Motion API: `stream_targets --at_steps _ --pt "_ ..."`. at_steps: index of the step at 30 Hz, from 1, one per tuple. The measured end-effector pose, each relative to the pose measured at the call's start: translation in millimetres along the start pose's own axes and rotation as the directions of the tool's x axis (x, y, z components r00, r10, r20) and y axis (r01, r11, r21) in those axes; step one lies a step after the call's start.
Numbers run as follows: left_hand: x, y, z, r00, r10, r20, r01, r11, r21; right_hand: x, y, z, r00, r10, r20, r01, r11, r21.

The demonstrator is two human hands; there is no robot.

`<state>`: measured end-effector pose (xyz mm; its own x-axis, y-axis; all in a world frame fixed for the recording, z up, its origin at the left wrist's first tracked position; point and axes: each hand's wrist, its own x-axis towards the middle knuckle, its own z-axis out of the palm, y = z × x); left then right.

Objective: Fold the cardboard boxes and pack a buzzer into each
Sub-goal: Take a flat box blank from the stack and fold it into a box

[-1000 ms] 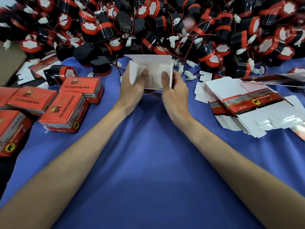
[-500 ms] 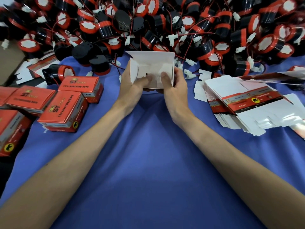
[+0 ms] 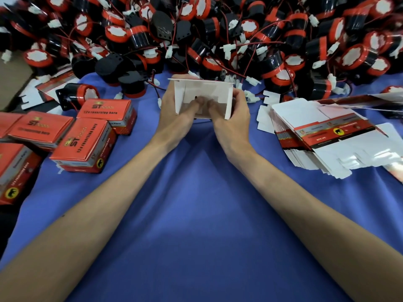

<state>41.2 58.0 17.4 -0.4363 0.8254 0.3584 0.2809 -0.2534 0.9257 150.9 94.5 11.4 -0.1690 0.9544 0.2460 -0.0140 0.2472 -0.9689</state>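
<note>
1. The half-folded white cardboard box [image 3: 202, 92] is held up at about 12 o'clock, just short of the heap of black-and-red round buzzers [image 3: 218, 29].
2. Its open side faces the person: plain white inside, side flaps standing out, top flap jutting flat.
3. The left hand [image 3: 174, 114] and right hand [image 3: 235, 114] each clasp a side wall, thumbs pressing in on the inner flaps.
4. Closed red printed boxes [image 3: 85, 142] sit at 9 o'clock, and a stack of flat white box blanks [image 3: 331, 136] at 3 o'clock, on the blue cloth [image 3: 196, 214].

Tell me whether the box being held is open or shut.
Open: the box shows its white inside, top flap raised, with left hand and right hand gripping its sides, thumbs inside.
</note>
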Motion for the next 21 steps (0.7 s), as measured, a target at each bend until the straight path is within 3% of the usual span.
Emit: stream_targets --at_steps 9,14,21 --pt "-1 -4 10 0.995 0.097 -0.035 -0.097 0.995 0.000 1 -3 -2 0.996 0.075 -0.040 -0.069 0.989 0.134" --pt "-1 -1 11 0.993 -0.100 0.060 0.114 0.941 -0.319 0 -5 0 0.999 0.042 -0.008 -0.041 0.987 0.155" --pt "0 2 13 0.975 -0.208 0.071 0.220 0.895 -0.388 -1 -1 1 1.000 -0.001 -0.023 0.006 0.976 0.217"
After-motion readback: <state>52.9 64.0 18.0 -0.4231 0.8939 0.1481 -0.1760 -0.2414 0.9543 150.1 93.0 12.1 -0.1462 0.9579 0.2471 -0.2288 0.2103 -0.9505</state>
